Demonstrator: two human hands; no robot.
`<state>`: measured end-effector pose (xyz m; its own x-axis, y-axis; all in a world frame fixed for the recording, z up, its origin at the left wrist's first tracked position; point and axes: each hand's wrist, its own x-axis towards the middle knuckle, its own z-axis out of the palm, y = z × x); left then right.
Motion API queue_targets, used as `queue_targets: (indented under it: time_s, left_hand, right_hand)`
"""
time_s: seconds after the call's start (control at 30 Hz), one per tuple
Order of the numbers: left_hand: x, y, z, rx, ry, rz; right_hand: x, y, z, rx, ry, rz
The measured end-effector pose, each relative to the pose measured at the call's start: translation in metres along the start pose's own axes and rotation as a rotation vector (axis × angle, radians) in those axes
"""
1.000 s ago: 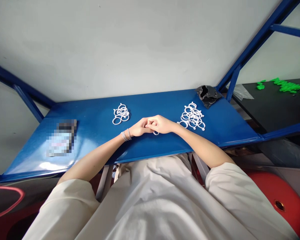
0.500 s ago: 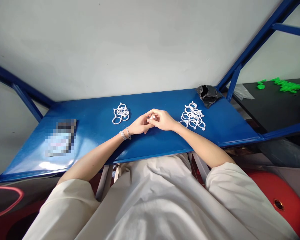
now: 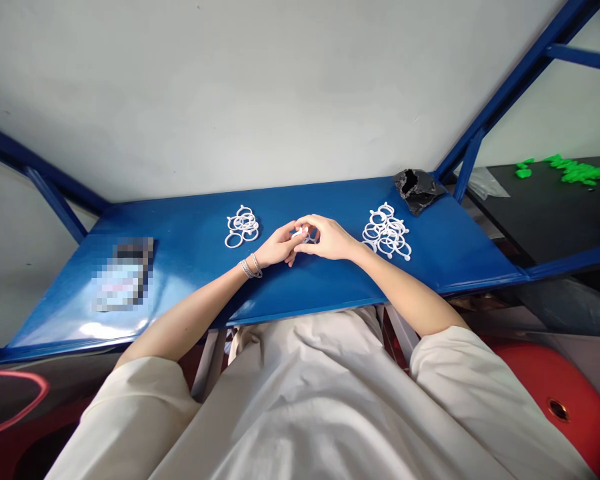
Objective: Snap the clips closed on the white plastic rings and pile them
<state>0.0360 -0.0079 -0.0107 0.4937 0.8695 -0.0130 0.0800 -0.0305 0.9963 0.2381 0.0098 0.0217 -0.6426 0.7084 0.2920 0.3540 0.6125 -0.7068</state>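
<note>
Over on the left of the blue bench (image 3: 330, 297) sits a blurred packet (image 3: 123, 275), then a small pile of white plastic rings (image 3: 242, 227). Here comes the left hand (image 3: 279, 245), bracelets (image 3: 250, 269) on its wrist, meeting the right hand (image 3: 330, 239) mid-bench, fingertips pinched together on a white ring (image 3: 304, 233), partly hidden. Just beside them, a bigger pile of rings (image 3: 387, 231), then a torn black plastic scrap (image 3: 414, 190), and bright green bits (image 3: 575, 171) on a dark table (image 3: 545, 207).
</note>
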Motion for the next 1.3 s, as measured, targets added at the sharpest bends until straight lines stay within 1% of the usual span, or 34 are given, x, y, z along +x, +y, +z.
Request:
queue_targets:
  time_s: [0.1,0.2,0.37,0.47,0.6,0.7,0.8,1.0,1.1,1.2,1.3]
  left_hand:
    - [-0.001,0.003,0.001,0.031,0.008,-0.007]
    - [-0.003,0.003,0.001,0.071,-0.012,-0.006]
    - [-0.004,0.003,0.002,0.084,-0.003,0.003]
    - [-0.003,0.003,0.002,0.076,-0.001,0.009]
    - [-0.003,0.000,0.002,0.049,0.019,0.009]
    - [-0.002,-0.003,0.003,-0.024,0.059,0.004]
    - [-0.002,-0.003,0.003,-0.080,0.067,0.003]
    - [-0.003,-0.005,0.000,-0.087,0.020,0.031]
    - [-0.003,-0.005,-0.001,-0.096,0.010,0.043]
    - [-0.004,-0.003,-0.001,-0.110,0.015,0.031]
    - [-0.004,0.001,0.001,-0.122,0.009,0.007]
  right_hand:
    - [-0.001,0.002,0.000,-0.101,-0.036,0.018]
    - [-0.002,0.010,0.000,-0.183,-0.059,0.085]
    - [0.001,0.017,0.000,-0.346,-0.259,0.165]
    - [0.002,0.013,0.001,-0.385,-0.283,0.181]
    - [0.002,0.006,-0.003,-0.347,-0.248,0.227]
    - [0.001,0.003,-0.006,-0.301,-0.201,0.265]
    - [0.000,0.003,-0.008,-0.277,-0.163,0.278]
    - [0.001,0.005,-0.009,-0.211,-0.074,0.217]
    - [0.002,0.007,-0.009,-0.176,-0.065,0.191]
    - [0.002,0.008,-0.008,-0.128,-0.059,0.152]
    - [0.002,0.009,-0.006,-0.102,-0.015,0.117]
